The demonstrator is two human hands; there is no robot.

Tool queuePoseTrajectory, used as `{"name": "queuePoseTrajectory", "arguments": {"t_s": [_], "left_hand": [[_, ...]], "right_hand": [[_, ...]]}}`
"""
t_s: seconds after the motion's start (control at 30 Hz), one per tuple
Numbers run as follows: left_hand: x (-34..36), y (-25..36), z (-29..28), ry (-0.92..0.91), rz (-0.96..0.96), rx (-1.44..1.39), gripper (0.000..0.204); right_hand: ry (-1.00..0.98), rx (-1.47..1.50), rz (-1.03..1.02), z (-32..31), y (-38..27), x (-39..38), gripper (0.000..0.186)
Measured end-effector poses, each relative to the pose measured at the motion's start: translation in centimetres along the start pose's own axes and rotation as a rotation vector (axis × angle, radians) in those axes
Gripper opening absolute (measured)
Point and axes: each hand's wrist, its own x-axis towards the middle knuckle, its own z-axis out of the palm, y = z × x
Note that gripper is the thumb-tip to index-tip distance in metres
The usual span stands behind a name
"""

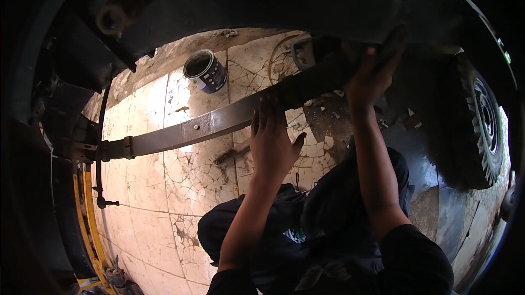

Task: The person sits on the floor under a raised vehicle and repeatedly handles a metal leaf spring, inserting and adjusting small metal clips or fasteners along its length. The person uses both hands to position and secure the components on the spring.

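Observation:
A long dark leaf spring (229, 118) runs across in front of me, rising from lower left to upper right under a vehicle. My left hand (270, 142) is open against it, fingers stretched flat on the metal and thumb apart. Farther right, my right hand (372, 82) reaches up to the dark underside (328, 8). Its fingers are bent around something in the shadow that I cannot make out. A small bolt head (197, 127) shows on the side of the spring, and a clamp (129, 147) wraps it near its left end.
An open round can (214, 82) stands on the cracked tile floor (142, 180) beyond the spring. A wheel with a knobbly tyre (481, 125) is at the right. Yellow metal bars (90, 218) stand at the left, near a hanging rod (100, 180). A dark tool (231, 154) lies below the spring.

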Motion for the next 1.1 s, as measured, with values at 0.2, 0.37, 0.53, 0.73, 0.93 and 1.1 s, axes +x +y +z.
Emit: {"name": "queuePoseTrajectory", "arguments": {"t_s": [0.2,0.37,0.53,0.73,0.93,1.1], "left_hand": [[2.3,-1.9,0.0,0.074,-0.066,0.075,0.1],[1.6,-2.9,0.2,0.064,-0.062,-0.003,0.1],[-1.7,-3.2,-1.2,-0.022,-0.08,0.108,0.098],[1.5,-6.9,-0.3,0.094,-0.093,0.054,0.104],[-2.8,-4.9,-1.6,-0.046,-0.076,0.152,0.108],[-1.0,-6.5,-1.5,-0.022,-0.159,0.216,0.108]], "right_hand": [[0.017,-0.011,-0.024,0.1,-0.1,-0.2,0.079],[0.011,-0.023,-0.003,0.3,0.0,-0.3,0.077],[-0.011,0.032,-0.016,0.1,0.8,-0.3,0.082],[-0.073,0.061,0.109,-0.1,-0.3,-0.5,0.082],[-0.014,-0.096,-0.003,-0.1,0.8,-0.2,0.082],[-0.029,-0.013,0.048,-0.2,-0.2,-0.3,0.08]]}}
